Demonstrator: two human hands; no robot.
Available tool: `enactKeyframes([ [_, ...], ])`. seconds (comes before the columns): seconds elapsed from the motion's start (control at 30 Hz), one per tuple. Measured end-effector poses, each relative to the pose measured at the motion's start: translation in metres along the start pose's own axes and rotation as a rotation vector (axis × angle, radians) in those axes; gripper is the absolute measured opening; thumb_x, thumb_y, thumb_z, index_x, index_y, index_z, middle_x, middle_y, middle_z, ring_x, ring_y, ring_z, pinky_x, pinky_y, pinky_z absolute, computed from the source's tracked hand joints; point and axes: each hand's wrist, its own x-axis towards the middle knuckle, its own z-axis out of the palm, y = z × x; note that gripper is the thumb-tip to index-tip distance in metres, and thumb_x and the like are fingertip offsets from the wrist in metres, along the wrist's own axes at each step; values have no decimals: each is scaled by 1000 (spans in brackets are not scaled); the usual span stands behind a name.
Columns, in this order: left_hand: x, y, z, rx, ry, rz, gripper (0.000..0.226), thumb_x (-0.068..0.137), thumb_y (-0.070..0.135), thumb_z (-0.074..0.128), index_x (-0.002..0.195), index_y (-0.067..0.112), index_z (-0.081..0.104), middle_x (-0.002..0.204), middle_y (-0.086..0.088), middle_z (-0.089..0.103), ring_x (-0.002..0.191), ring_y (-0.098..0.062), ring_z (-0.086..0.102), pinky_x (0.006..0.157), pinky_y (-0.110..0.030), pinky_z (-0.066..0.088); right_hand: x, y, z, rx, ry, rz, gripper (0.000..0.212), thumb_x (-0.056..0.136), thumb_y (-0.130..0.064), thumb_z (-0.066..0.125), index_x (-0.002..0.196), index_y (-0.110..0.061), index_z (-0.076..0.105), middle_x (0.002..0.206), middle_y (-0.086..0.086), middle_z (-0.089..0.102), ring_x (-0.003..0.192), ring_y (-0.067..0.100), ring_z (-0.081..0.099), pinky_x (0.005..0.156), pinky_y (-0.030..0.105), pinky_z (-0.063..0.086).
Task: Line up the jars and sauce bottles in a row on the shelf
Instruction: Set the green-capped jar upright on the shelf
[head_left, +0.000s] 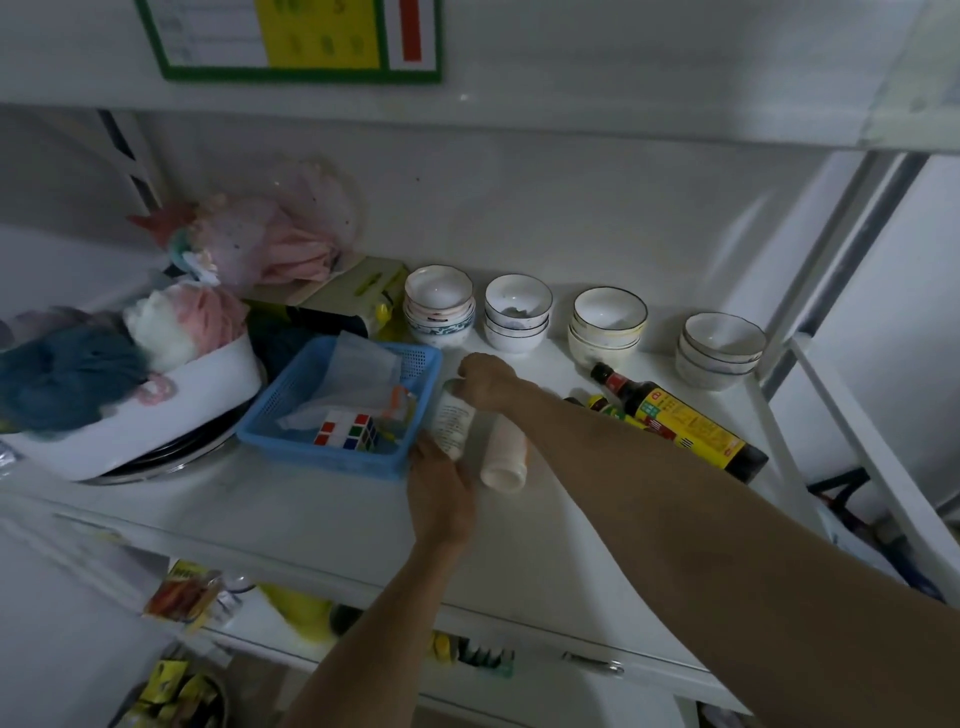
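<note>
On the white shelf (322, 499), a white labelled jar (453, 422) is held at both ends. My right hand (485, 382) grips its top and my left hand (441, 493) holds its lower end. Right beside it, a pale cream bottle (505, 454) lies on its side. A dark sauce bottle (680, 421) with a yellow-red label and red cap lies flat farther right. A smaller bottle (605, 406) with a yellow cap lies next to it, mostly hidden behind my right forearm.
Several stacks of white bowls (517, 314) line the back of the shelf. A blue plastic basket (421, 364) holding a puzzle cube and paper sits left of the jar. A white tub (156, 405) of cloths fills the left end. A lower shelf holds packets.
</note>
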Motion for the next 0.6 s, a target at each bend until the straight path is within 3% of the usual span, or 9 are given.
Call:
enactKeyframes([
  [0.1, -4, -1, -2, -72, 4, -15, 60, 93, 12, 52, 145, -3, 25, 135, -24, 47, 114, -34, 58, 90, -36, 53, -6, -1, -5, -12, -3, -18, 43, 94, -34, 55, 116, 2, 62, 122, 19, 62, 103, 31, 60, 73, 30, 38],
  [0.23, -7, -3, -7, -151, 20, -48, 57, 89, 4, 55, 140, -1, 30, 132, -23, 49, 107, -34, 61, 87, -39, 56, -24, -6, -11, 1, 17, -70, 47, 92, -35, 61, 127, -4, 57, 127, 18, 55, 116, 32, 56, 84, 32, 43],
  [0.33, -13, -3, -11, -121, 10, -43, 58, 89, 6, 55, 141, 0, 29, 133, -22, 48, 107, -35, 61, 86, -41, 57, -40, -8, -14, 44, -1, -108, 46, 93, -26, 62, 129, -1, 50, 129, 19, 58, 118, 32, 55, 74, 26, 34],
  [0.43, -17, -6, -15, -3, 7, -32, 60, 91, 15, 55, 143, 2, 28, 133, -20, 50, 107, -32, 63, 83, -38, 56, -51, -12, -18, 51, -4, -146, 48, 89, -25, 68, 128, -4, 50, 126, 16, 60, 116, 31, 57, 68, 24, 36],
  [0.6, -19, -6, -22, 78, -15, 5, 40, 92, 22, 55, 127, 3, 47, 129, -18, 55, 104, -28, 64, 80, -33, 54, -67, -26, -19, -71, -4, -192, 64, 81, -37, 74, 137, -18, 50, 126, 18, 48, 116, 33, 51, 93, 35, 45],
])
